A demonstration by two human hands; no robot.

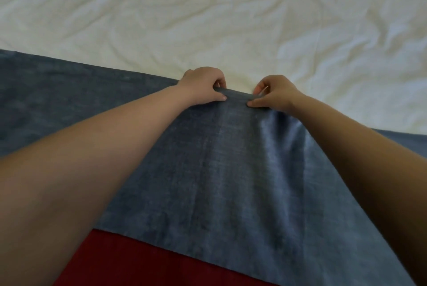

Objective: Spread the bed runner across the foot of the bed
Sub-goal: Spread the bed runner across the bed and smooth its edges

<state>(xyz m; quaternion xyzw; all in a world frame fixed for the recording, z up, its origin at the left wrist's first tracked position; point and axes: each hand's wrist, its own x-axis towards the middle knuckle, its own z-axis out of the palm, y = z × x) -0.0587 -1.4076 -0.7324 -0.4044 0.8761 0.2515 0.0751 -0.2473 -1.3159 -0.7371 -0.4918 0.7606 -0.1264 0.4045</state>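
Nearest the camera, a strip of deep red fabric [138, 260] shows below the near hem of the task's thing; whether it is part of the bed or the person's clothing I cannot tell. Over it lies the slate-blue, velvety woven bed runner [208, 170], running left to right across the foot of the bed. Its left stretch lies flat and smooth, while the stretch under the right forearm rises in soft ridges that fan down from the grip.

Both bare forearms reach over the runner to its far edge. The left hand [203, 86] pinches that edge, thumb flat on top and the fingers curled round and under the hem. Just beside it, the right hand [275, 94] pinches the same edge in the same way, thumb on top and curled fingers beneath, with a small lifted span of cloth between the 2 grips.

Beyond the hands spreads the creased white cotton bedding [231, 20], rumpled more toward the right.

The risks, as I judge them: with the 2 hands so close together, a pull moves only the middle, so the far edge may bow and the ends lag. An uneven tug would deepen the right-side ridges. The grips may also catch the white bedding underneath and drag fresh creases into it, or slide the runner off its line.
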